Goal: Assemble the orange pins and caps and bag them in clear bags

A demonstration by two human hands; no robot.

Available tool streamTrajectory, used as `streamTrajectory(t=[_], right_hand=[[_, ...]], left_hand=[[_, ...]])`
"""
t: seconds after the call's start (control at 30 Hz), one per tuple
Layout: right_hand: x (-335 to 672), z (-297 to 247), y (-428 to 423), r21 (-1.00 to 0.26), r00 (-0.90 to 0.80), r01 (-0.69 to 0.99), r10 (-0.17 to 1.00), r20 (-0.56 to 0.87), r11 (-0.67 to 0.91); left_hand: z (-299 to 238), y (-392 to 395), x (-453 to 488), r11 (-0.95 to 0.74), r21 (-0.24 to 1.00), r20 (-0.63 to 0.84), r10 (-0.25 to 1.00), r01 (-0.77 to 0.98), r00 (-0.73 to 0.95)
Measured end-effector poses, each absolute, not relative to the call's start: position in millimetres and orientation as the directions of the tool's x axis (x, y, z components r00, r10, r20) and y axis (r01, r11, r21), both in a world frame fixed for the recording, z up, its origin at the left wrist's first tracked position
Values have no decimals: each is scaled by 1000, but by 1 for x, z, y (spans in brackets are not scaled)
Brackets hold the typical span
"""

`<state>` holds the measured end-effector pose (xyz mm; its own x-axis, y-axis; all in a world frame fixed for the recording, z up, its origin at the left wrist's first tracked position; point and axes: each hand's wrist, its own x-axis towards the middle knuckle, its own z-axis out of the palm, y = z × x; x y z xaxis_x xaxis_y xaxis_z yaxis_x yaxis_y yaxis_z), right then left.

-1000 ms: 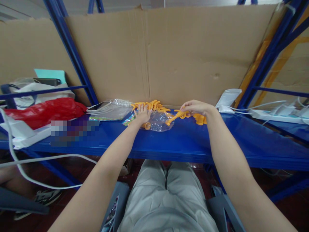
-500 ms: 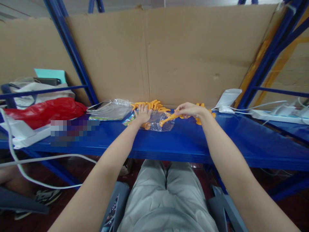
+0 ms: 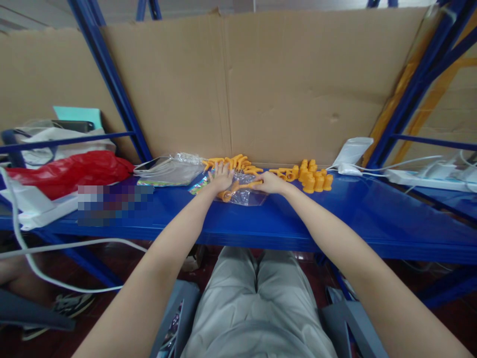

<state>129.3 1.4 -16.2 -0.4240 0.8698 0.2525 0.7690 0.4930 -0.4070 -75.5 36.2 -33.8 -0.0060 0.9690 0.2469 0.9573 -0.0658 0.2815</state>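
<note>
My left hand (image 3: 221, 178) lies with its fingers spread on a clear plastic bag (image 3: 248, 198) that has a colourful printed edge (image 3: 197, 186). My right hand (image 3: 271, 182) is closed around the end of a long orange plastic piece (image 3: 242, 186), which reaches leftward over the bag toward my left hand. Just below my left palm is an orange ring-shaped end (image 3: 225, 196); whether it belongs to the held piece I cannot tell. Several curved orange pieces (image 3: 238, 162) lie behind the bag. Right of my right hand stand several flared orange cup-like parts (image 3: 315, 180), with ring-ended orange pieces (image 3: 288, 174) beside them.
A tall cardboard sheet (image 3: 279, 89) backs the blue table (image 3: 231, 223). Left are a clear packet (image 3: 171, 170), a red plastic bag (image 3: 82, 171) and a white cable (image 3: 37, 271). A white device (image 3: 352, 154) and a power strip (image 3: 428, 178) sit on the right.
My right hand has moved left and slightly down with the orange piece, bringing it over the bag. The cup-like parts now show fully. My left hand has barely moved.
</note>
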Motion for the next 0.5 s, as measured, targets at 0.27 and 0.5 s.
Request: streamTrajectory(t=[0.27, 0.5], right_hand=[[115, -38, 10, -406, -483, 645, 757, 440, 648], [109, -40, 8, -365, -542, 623, 718, 437, 692]], left_hand=[[-35, 33, -67, -159, 352, 286, 957, 922, 56], [-38, 58, -89, -176, 647, 456, 869, 742, -192]])
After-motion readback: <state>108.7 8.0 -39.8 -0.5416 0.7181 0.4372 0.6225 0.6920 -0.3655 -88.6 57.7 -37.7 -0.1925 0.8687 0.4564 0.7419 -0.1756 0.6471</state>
